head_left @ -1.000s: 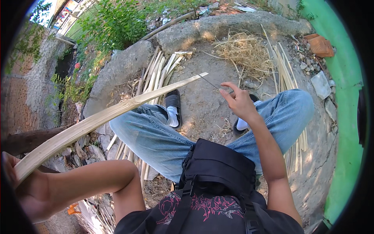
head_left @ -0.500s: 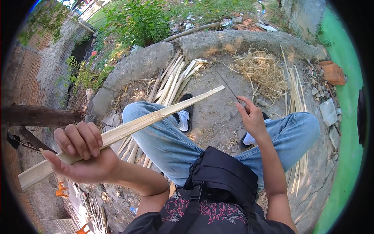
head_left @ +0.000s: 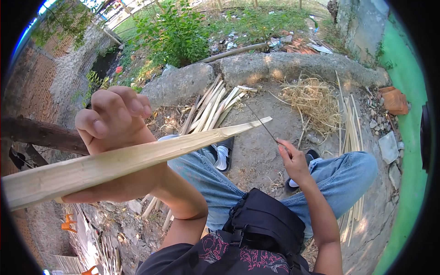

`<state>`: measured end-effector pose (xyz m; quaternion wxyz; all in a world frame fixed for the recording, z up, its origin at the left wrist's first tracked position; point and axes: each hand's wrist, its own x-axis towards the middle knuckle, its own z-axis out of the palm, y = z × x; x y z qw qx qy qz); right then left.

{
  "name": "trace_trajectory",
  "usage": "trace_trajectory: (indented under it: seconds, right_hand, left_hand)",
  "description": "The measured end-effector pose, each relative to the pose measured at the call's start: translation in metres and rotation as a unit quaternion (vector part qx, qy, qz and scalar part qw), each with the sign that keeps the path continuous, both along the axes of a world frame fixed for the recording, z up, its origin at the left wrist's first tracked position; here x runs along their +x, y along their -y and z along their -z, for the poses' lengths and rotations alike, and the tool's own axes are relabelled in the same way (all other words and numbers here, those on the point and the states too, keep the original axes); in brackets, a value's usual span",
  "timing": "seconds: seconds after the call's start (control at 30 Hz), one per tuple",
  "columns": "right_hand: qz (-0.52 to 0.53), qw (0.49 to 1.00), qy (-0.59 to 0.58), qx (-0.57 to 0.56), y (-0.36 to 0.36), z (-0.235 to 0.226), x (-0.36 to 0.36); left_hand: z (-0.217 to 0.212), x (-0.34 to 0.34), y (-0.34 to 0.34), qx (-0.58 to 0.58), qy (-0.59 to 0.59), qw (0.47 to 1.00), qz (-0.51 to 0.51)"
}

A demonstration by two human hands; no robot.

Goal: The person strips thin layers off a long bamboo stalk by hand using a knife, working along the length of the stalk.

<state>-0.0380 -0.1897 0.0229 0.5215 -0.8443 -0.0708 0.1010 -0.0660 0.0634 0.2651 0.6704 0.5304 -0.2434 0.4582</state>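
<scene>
A long, pale split-bamboo strip [head_left: 137, 159] lies across the palm of my left hand [head_left: 117, 121], raised at the left. My fingers there are curled above the strip, and the thumb is partly hidden beneath it. The strip's wide end comes close to the view, while its narrow tip points right, over the ground between my knees. My right hand [head_left: 295, 162], above my right knee, is closed round a thin, dark-bladed knife [head_left: 261, 123]. The handle is mostly hidden in my fingers. The blade points up and left, just right of the strip's tip, apparently apart from it.
A pile of split bamboo [head_left: 215, 107] lies beyond my left foot. Tangled shavings [head_left: 314, 103] sit ahead to the right, beside thin strips [head_left: 350, 123]. A low stone kerb [head_left: 293, 66] runs across the far side. A green wall [head_left: 403, 133] stands at the right, a dark beam [head_left: 43, 133] at the left.
My left hand has risen and brought the bamboo strip nearer the view; its fingers have lifted from the strip's upper face. My right hand with the knife sits slightly lower in view.
</scene>
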Motion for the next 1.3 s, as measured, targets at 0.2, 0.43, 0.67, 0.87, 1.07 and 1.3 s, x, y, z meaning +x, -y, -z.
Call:
trace_trajectory:
  seconds: [0.2,0.43,0.67,0.87,1.07,1.3]
  right_hand:
    - [-0.089,0.989,-0.086,0.077,-0.01,0.014,-0.007]
    - [-0.085,0.988,-0.095,0.087,-0.015,0.048,-0.002]
    - [-0.057,0.984,-0.108,0.128,-0.035,0.014,-0.008]
    - [-0.072,0.961,-0.131,0.234,-0.042,0.021,-0.019]
    - [-0.069,0.984,-0.055,0.155,-0.05,-0.017,-0.016]
    - [0.024,0.988,-0.093,0.118,-0.027,0.056,-0.01]
  left_hand:
    - [0.022,0.004,-0.025,0.169,0.059,0.968,0.176]
    - [0.027,-0.013,0.005,0.031,0.049,0.989,0.133]
    - [0.031,-0.011,0.007,-0.029,0.044,0.998,-0.023]
    - [0.03,-0.015,0.011,-0.069,0.001,0.997,-0.017]
    - [0.03,-0.013,0.011,-0.059,0.005,0.998,0.003]
    - [0.033,-0.016,0.012,0.005,0.006,0.998,0.065]
